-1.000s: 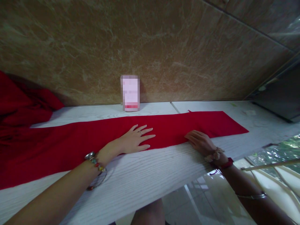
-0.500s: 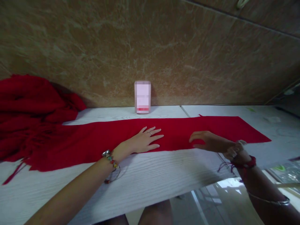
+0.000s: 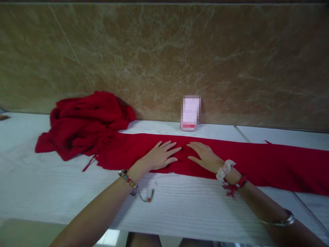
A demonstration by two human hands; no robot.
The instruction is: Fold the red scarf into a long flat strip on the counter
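A long red cloth (image 3: 257, 159) lies flat across the white surface, running out of the picture on the right. Its left part meets a crumpled red heap (image 3: 82, 123) with fringes and a loose strand. My left hand (image 3: 163, 156) rests on the flat cloth near the middle, fingers spread, a ring on one finger. Just right of it, my right hand (image 3: 204, 156) lies on the same cloth with its fingers stretched out. Neither hand grips anything.
A phone (image 3: 190, 113) with a blurred screen leans on the brown marbled wall (image 3: 159, 58) behind the cloth. The white wood-grain table (image 3: 185, 202) has its front edge near the bottom, with my legs below. A dark item (image 3: 4, 117) lies at far left.
The view has swung left, showing the whole red heap. My right hand has come closer to my left, and its fingers are straighter. The left hand stays on the cloth.
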